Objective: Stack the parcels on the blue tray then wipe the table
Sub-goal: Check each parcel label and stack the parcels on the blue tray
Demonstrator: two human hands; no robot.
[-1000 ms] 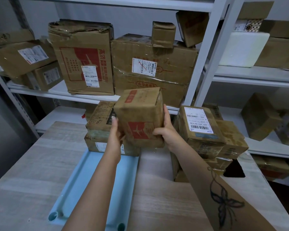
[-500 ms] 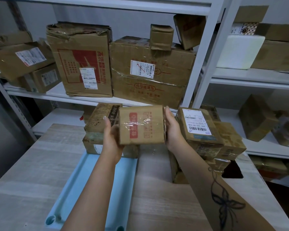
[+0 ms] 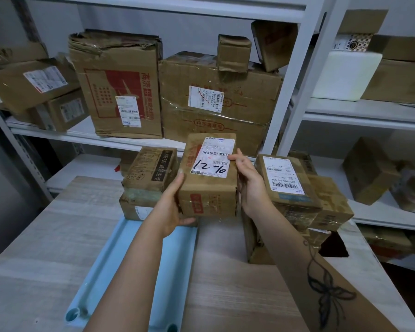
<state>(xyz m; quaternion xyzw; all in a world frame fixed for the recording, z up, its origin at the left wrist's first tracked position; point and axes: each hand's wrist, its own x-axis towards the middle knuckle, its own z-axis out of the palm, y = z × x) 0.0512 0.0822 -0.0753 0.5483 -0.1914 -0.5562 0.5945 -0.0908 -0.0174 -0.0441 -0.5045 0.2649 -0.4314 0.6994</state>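
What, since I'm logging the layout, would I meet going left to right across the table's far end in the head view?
In order: stacked parcels on the blue tray → left hand → held parcel marked 12 → right hand → unstacked parcel pile on the table.

on my feed, white steel shelving (image 3: 295, 92) lines the back wall. its left bay holds a crumpled tall carton with red print (image 3: 120, 85) just beside a wide taped carton (image 3: 221, 99); a white foam box (image 3: 345, 75) sits in the right bay.
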